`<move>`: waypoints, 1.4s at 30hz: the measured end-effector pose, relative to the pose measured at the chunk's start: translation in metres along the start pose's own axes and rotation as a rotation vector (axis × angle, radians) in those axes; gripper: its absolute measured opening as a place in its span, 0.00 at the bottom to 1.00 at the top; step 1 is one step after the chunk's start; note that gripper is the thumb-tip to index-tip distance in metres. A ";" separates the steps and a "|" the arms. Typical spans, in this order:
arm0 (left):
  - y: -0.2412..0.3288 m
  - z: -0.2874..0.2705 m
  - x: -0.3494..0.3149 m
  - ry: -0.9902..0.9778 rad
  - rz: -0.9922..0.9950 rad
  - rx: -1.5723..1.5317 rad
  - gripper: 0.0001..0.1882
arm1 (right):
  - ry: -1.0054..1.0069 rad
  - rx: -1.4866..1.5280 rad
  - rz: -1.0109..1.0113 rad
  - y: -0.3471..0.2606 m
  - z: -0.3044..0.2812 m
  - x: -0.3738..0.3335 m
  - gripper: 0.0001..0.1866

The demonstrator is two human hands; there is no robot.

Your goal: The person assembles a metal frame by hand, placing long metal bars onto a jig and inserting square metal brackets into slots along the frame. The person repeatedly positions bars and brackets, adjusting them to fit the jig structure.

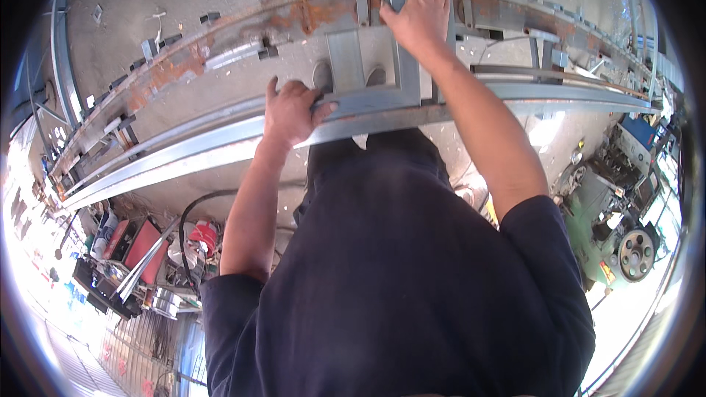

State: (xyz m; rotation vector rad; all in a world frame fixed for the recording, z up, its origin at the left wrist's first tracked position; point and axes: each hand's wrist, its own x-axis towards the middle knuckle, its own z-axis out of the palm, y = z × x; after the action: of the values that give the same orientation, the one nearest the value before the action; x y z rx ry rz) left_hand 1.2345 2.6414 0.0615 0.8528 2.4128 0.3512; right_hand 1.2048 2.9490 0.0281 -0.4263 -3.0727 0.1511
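- The left hand is being rested on a long, silvery steel rail, its fingers being held slightly apart; whether anything is being pinched cannot be told.
- The right hand is being laid over two straight, silver-grey steel bars, its thumb being stretched wide from bent fingers; firmness of grip cannot be told.
- A brown-rusted, grey steel beam is being crossed by the bars beside the right thumb.
- Risk, as judged: alignment could be lost if uneven pressure is being applied by the right fingers; left fingers could be pinched should the rail be shifted.
- Being counted: two hands, two bars, one rusted beam and, between both hands' fingers, two grey shoes; parallel rails are not being reliably distinguished.
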 end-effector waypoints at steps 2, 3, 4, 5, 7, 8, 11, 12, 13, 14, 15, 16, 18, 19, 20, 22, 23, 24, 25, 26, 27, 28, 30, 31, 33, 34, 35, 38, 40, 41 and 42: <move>0.002 0.004 -0.005 0.020 0.007 0.006 0.29 | -0.003 0.002 0.016 -0.003 -0.001 -0.001 0.37; 0.004 0.003 -0.008 0.056 0.017 0.007 0.28 | -0.005 0.002 0.025 -0.005 -0.002 -0.002 0.37; 0.005 0.002 -0.008 0.062 0.013 0.002 0.27 | 0.002 0.005 0.023 -0.005 -0.003 -0.001 0.37; 0.007 0.000 -0.006 0.068 0.010 -0.004 0.26 | 0.010 0.007 0.021 -0.005 -0.004 -0.001 0.37; 0.011 0.004 -0.005 0.167 0.020 0.007 0.24 | -0.028 0.028 0.027 -0.006 -0.014 -0.001 0.36; 0.012 0.006 -0.004 0.175 0.010 -0.001 0.23 | -0.026 0.049 0.013 -0.004 -0.016 0.000 0.36; 0.014 0.006 -0.002 0.252 0.023 -0.014 0.21 | -0.023 0.107 -0.030 0.009 -0.029 -0.012 0.31; 0.014 0.007 0.000 0.283 0.029 -0.015 0.20 | 0.001 0.239 0.002 0.018 -0.035 -0.018 0.29; 0.015 0.008 -0.001 0.301 0.036 -0.019 0.20 | 0.014 0.372 0.042 0.029 -0.040 -0.031 0.26; 0.015 0.009 -0.002 0.319 0.043 -0.023 0.19 | 0.028 0.505 0.082 0.043 -0.042 -0.043 0.23; 0.016 0.010 -0.002 0.330 0.046 -0.020 0.18 | 0.098 0.466 0.102 0.062 -0.042 -0.056 0.18; 0.016 0.010 -0.002 0.338 0.048 -0.020 0.18 | 0.166 0.424 0.124 0.082 -0.042 -0.070 0.13; 0.016 0.010 -0.002 0.342 0.056 -0.012 0.17 | 0.163 0.427 0.160 0.117 -0.047 -0.095 0.12; 0.016 0.010 -0.002 0.338 0.060 -0.004 0.16 | 0.163 0.428 0.176 0.130 -0.048 -0.105 0.11; 0.017 0.011 -0.002 0.335 0.063 0.004 0.16 | 0.154 0.415 0.141 0.140 -0.049 -0.116 0.11; 0.018 0.010 -0.002 0.323 0.074 0.029 0.14 | 0.143 0.399 0.073 0.149 -0.054 -0.135 0.10; 0.018 0.012 -0.002 0.321 0.081 0.032 0.14 | 0.075 0.403 0.057 0.150 -0.057 -0.145 0.10; 0.018 0.011 -0.001 0.321 0.091 0.039 0.14 | 0.091 0.380 0.006 0.151 -0.055 -0.153 0.10; 0.019 0.010 -0.001 0.294 0.086 0.036 0.14 | 0.106 0.357 -0.046 0.150 -0.050 -0.162 0.10; 0.019 0.010 -0.001 0.286 0.098 0.044 0.15 | 0.121 0.334 -0.099 0.150 -0.046 -0.170 0.10; 0.018 0.011 0.000 0.279 0.109 0.055 0.15 | 0.125 0.299 -0.109 0.147 -0.046 -0.174 0.10; 0.017 0.011 0.001 0.272 0.119 0.065 0.16 | 0.117 0.327 -0.102 0.147 -0.045 -0.174 0.11; 0.015 0.013 0.000 0.211 0.093 0.071 0.18 | 0.101 0.386 -0.093 0.146 -0.045 -0.172 0.14; 0.014 0.014 -0.001 0.200 0.083 0.076 0.18 | 0.053 0.391 -0.119 0.140 -0.048 -0.168 0.16; 0.016 0.015 -0.002 0.193 0.067 0.098 0.19 | -0.044 0.400 -0.169 0.129 -0.055 -0.164 0.20; 0.017 0.015 -0.002 0.197 0.062 0.116 0.20 | -0.084 0.387 -0.174 0.131 -0.053 -0.166 0.22; 0.019 0.015 -0.003 0.201 0.056 0.133 0.20 | -0.123 0.374 -0.179 0.133 -0.048 -0.167 0.24; 0.022 0.012 -0.004 0.140 0.026 0.180 0.20 | -0.202 0.378 -0.184 0.140 -0.042 -0.166 0.28; 0.026 0.015 -0.006 0.254 0.051 0.189 0.19 | -0.214 0.384 -0.216 0.145 -0.044 -0.166 0.30; 0.029 0.018 -0.005 0.310 0.066 0.194 0.19 | -0.204 0.381 -0.248 0.149 -0.047 -0.167 0.31; 0.037 0.016 -0.001 0.350 0.095 0.147 0.18 | -0.195 0.377 -0.275 0.152 -0.051 -0.168 0.32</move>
State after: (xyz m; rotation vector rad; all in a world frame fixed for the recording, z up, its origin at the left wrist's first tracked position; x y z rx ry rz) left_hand 1.2629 2.6705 0.0636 1.0474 2.7535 0.3911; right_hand 1.4095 3.0533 0.0596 0.0318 -3.1364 0.7849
